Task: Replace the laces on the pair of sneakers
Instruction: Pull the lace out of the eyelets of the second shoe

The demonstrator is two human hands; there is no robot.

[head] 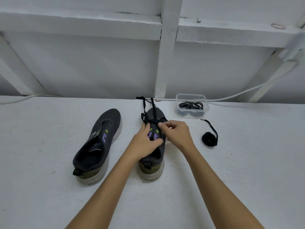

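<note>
Two dark sneakers stand on a white surface, toes pointing away. The left sneaker has no lace in its eyelets. Over the right sneaker both hands work: my left hand rests on its tongue and left eyelet row, fingers spread and lightly bent. My right hand pinches the black lace at the eyelets near the toe. The lace's two loose ends trail away past the toe. The pinch itself is small and partly hidden by my fingers.
A clear plastic tub holding black laces stands behind the right sneaker. A coiled black lace lies to the right of my hand. A white cable runs along the back edge, below a white wall with beams.
</note>
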